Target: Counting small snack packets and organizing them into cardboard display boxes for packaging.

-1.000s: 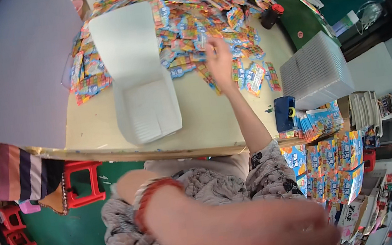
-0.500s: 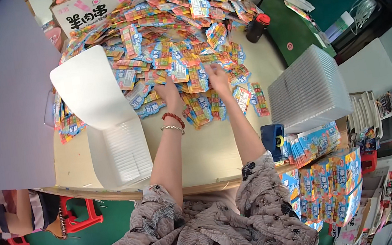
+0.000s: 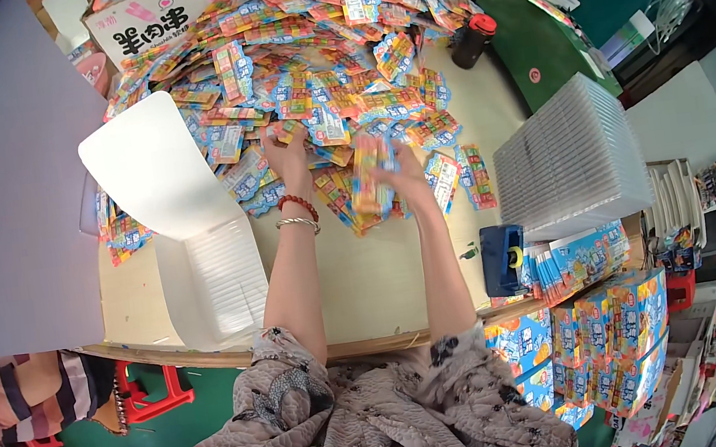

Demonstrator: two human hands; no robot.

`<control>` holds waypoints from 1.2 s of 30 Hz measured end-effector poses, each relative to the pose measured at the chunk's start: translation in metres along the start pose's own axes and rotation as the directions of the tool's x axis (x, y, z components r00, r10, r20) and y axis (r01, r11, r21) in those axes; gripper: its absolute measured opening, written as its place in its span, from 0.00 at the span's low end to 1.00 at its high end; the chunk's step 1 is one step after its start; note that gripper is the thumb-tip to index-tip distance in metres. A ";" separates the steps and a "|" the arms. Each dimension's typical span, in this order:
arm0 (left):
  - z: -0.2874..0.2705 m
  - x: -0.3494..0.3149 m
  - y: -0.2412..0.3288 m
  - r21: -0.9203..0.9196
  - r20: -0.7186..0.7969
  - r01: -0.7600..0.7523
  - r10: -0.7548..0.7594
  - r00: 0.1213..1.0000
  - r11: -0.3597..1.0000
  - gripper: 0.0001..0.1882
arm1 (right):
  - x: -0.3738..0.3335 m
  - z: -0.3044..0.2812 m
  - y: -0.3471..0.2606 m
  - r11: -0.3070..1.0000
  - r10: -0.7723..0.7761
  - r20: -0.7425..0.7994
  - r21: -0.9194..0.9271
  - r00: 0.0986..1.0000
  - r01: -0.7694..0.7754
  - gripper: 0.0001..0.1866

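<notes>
A wide heap of small colourful candy packets covers the far half of the table. At the heap's near edge my left hand, with a red bead bracelet and a silver one at the wrist, is closed on a candy packet. To its right, my right hand grips another candy packet, held upright over the loose ones and slightly blurred. Left of my forearm lies an open white plastic box with a ribbed inside; its lid is raised and leans back over the packets.
A tall stack of clear plastic boxes stands at the right, by a blue tape dispenser. A dark bottle with a red lid is behind. Printed cartons are piled beside the table. Red stools and a seated person's striped clothing appear at left.
My right hand has lifted a candy packet and drawn it nearer to me. My left hand has shifted slightly left and up with a packet in its fingers. The view has tilted slightly.
</notes>
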State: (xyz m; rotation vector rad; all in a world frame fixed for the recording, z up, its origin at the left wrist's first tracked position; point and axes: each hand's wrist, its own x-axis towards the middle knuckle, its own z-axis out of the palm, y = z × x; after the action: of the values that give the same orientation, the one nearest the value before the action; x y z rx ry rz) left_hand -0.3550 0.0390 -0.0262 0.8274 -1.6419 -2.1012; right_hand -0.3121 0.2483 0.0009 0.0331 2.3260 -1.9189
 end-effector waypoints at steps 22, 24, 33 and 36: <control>-0.066 -0.112 0.029 -0.497 -0.209 -0.232 0.144 0.967 0.836 0.18 | -0.026 0.054 -0.044 0.375 0.231 0.406 -0.876 0.884 0.303 0.54; -0.090 -0.125 0.014 -0.631 0.094 0.139 -0.103 0.990 0.763 0.16 | -0.035 0.060 -0.039 0.366 0.205 0.378 -0.885 0.903 0.287 0.51; -0.120 -0.169 -0.001 -0.466 0.161 0.239 -0.184 0.970 0.852 0.26 | -0.075 0.053 -0.039 0.726 0.229 0.370 -0.681 0.900 0.095 0.47; -0.118 -0.174 -0.008 -0.374 0.095 0.104 -0.073 0.993 0.922 0.29 | -0.081 0.041 -0.043 0.809 0.159 0.374 -0.580 0.913 0.096 0.42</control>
State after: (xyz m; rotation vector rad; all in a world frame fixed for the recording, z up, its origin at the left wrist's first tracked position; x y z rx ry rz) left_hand -0.1458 0.0559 -0.0119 0.7075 -1.1878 -2.4349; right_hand -0.2323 0.2050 0.0442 -0.3514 2.4655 -0.9707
